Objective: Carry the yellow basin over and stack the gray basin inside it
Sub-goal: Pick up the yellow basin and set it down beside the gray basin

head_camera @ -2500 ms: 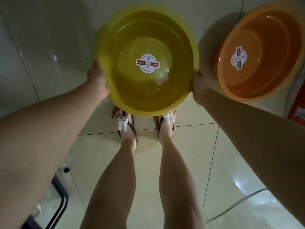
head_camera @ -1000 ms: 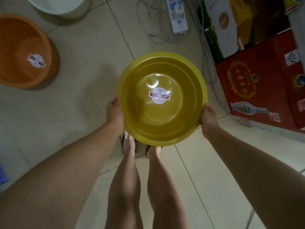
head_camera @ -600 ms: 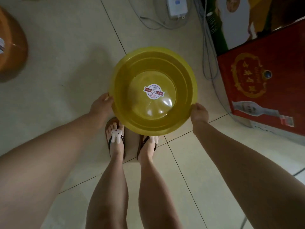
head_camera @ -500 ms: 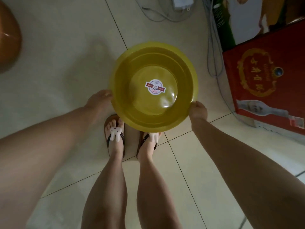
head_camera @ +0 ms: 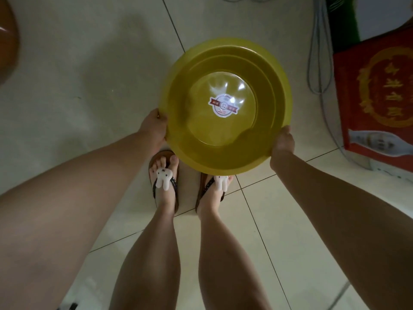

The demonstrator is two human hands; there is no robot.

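Yellow basin (head_camera: 225, 106): round, glossy plastic, olive-yellow in this dim light, with a wide flat rim and a stepped wall going down to a flat bottom. Round white sticker (head_camera: 223, 105) with a red banner in the middle of the bottom, bright light spots on and near it, print too blurred to read. Mouth facing up, a little tilted toward the camera. Nothing inside.

Held up in the air above the tiled floor (head_camera: 89, 63), in front of the two feet in sandals (head_camera: 164, 182) with small white rabbit figures; near edge of the basin covering the toes of one foot.

Left hand (head_camera: 154, 125) closed on the left rim of the basin, fingers curled under the edge. Right hand (head_camera: 282, 142) closed on the lower right rim in the same way.

To the right of the basin, a red box (head_camera: 377, 97) with gold print, and grey cables (head_camera: 319, 63) on the floor between. Far to the left of the basin, an orange edge (head_camera: 9, 48) at the border of the view.
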